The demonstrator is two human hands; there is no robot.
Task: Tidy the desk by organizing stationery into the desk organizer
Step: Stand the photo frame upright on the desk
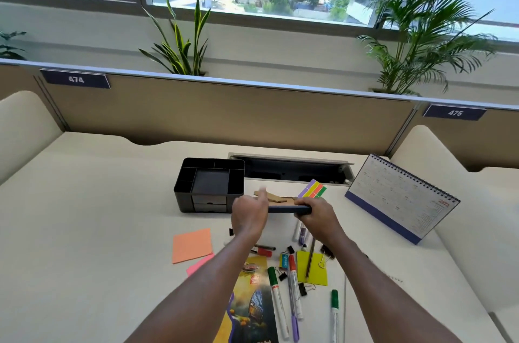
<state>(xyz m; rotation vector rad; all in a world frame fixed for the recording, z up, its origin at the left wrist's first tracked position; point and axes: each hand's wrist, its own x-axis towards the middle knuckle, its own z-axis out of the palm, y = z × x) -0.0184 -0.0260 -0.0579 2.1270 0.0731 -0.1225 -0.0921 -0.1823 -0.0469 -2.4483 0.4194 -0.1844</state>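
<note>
both hands are raised over the desk [84,202], just right of the black desk organizer [209,184]. right hand [317,216] has its grip closed around the near end of a flat dark blue holder [289,209] held roughly level; brown card pieces [271,196] and a fan of coloured sticky flags [312,188] sit on or just past it, cannot tell which. left hand [248,213] is at the holder's other end, motion-blurred, fingers loosely curled with one raised; whether its grip is on the holder cannot be told.

organizer: upright, top compartments look unfilled, small drawers on the near face shut.

stationery not yet sorted, all on the desk nearer the person: orange sticky pad [192,244], pink note [198,264], yellow note [311,268], green-capped marker [276,300], red-capped marker [295,286], a second green marker [334,314], purple pen [293,320], binder clips [327,251], a printed butterfly booklet [252,303]. desk calendar [398,196] stands well to the right.

judgement: early in the task; step in hand is dealing with the flag holder. next move likely calls for carrying it left over the organizer and lowering it flat into a compartment wide enough, keeping it level so the loose pieces don't slide off.
</note>
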